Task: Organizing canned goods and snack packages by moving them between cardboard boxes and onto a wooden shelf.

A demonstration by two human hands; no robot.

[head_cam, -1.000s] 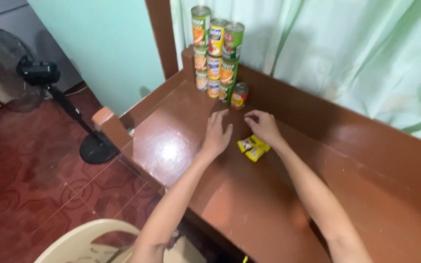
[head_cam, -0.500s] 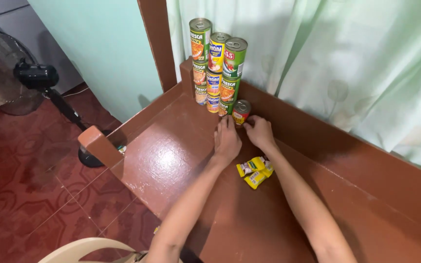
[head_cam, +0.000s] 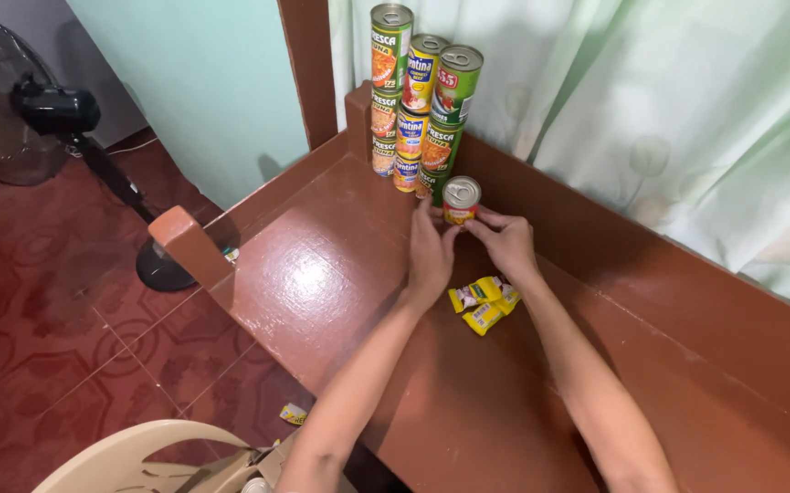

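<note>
A small can (head_cam: 460, 200) with a silver lid stands on the brown wooden surface (head_cam: 322, 283), just in front of a stacked group of tins (head_cam: 418, 100). My left hand (head_cam: 429, 253) and my right hand (head_cam: 503, 239) both have their fingertips on this small can, one on each side. Several yellow sachets (head_cam: 484, 302) lie on the wood between my wrists. The stack of tins, green and yellow-blue, rises three high in the corner against the raised back rail.
A pale green curtain (head_cam: 651, 119) hangs behind the rail. A black standing fan (head_cam: 43, 110) is on the red tiled floor (head_cam: 57, 347) at the left. A beige plastic chair (head_cam: 139, 461) shows at the bottom. A wooden corner post (head_cam: 189, 242) sticks up at the left edge.
Both hands have moved away from me, from beside the yellow sachets up to the small can near the stack, and now hold it.
</note>
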